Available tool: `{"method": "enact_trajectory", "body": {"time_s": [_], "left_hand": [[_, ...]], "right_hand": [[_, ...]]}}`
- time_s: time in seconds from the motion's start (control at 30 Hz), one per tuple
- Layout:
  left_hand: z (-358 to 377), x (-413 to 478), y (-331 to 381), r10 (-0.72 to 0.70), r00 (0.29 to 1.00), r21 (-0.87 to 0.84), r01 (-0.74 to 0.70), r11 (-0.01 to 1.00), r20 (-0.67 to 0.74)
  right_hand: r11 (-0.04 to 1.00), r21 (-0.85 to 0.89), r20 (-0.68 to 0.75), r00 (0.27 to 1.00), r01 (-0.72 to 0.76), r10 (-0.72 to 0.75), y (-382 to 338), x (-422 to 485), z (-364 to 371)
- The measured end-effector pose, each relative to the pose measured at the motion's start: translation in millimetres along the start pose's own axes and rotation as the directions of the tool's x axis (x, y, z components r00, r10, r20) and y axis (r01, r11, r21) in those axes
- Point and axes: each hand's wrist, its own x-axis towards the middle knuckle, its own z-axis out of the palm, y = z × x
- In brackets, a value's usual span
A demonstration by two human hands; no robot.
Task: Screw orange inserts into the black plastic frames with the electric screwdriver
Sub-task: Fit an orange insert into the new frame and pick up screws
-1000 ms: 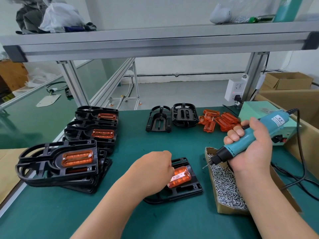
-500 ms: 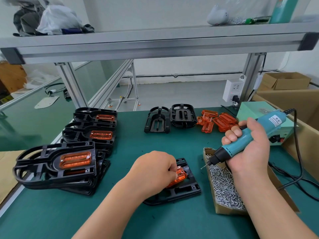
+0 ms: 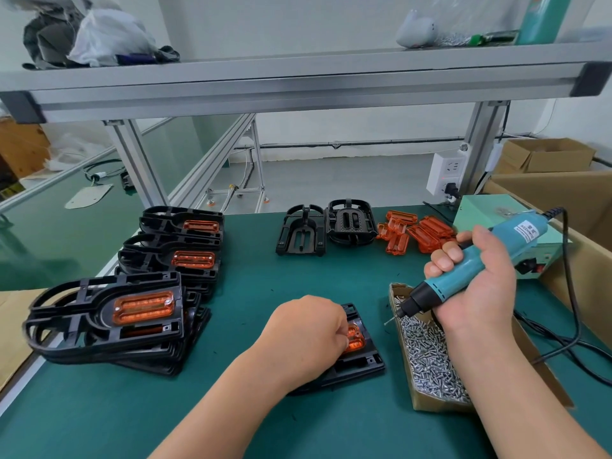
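Note:
A black plastic frame (image 3: 359, 367) lies flat on the green mat in front of me. My left hand (image 3: 306, 336) covers most of it, fingers curled onto an orange insert (image 3: 356, 339) seated in the frame. My right hand (image 3: 477, 286) grips the teal electric screwdriver (image 3: 470, 261), tilted down to the left. Its bit, with a screw on the tip, hangs over the left edge of the cardboard screw box (image 3: 430, 356). Loose orange inserts (image 3: 417, 231) lie at the back right, next to two bare black frames (image 3: 326, 230).
Stacks of frames with inserts fitted (image 3: 132, 303) fill the left of the mat. A teal power unit (image 3: 506, 226) and a large cardboard carton (image 3: 583, 260) stand at the right. The screwdriver's black cable (image 3: 573, 313) loops across the right side. An aluminium shelf (image 3: 298, 81) runs overhead.
My left hand has closed further over the orange insert, pressing it lower into the frame, so less of it shows. The screwdriver has hardly moved.

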Motion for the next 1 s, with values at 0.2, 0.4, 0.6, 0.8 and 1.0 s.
{"method": "enact_trajectory", "body": {"time_s": [0.2, 0.4, 0.6, 0.8, 1.0], "left_hand": [[3.1, 1.9, 1.4, -0.007, 1.000, 0.030, 0.007, 1.000, 0.005], [-1.1, 0.9, 0.8, 0.011, 0.999, -0.011, -0.011, 1.000, 0.047], [-1.6, -7.8, 9.9, 0.065, 0.995, 0.049, -0.069, 0.996, 0.077], [-6.7, -9.9, 7.2, 0.077, 0.994, -0.025, -0.075, 0.997, 0.077], [-16.9, -1.6, -8.1, -0.101, 0.995, -0.638, 0.091, 0.765, 0.021]], "right_hand": [[1.000, -0.003, 0.004, 1.000, 0.003, -0.003, -0.1, -1.2, -0.5], [1.000, -0.022, 0.001, 1.000, 0.003, -0.003, 1.1, -1.9, 0.5], [0.999, -0.036, -0.008, 1.000, 0.005, -0.005, 1.7, -1.7, 1.5], [0.999, -0.031, 0.004, 1.000, 0.007, -0.007, 1.8, -2.5, 1.3], [1.000, -0.003, -0.001, 1.000, -0.002, 0.002, 0.7, -3.5, 1.4]]}}
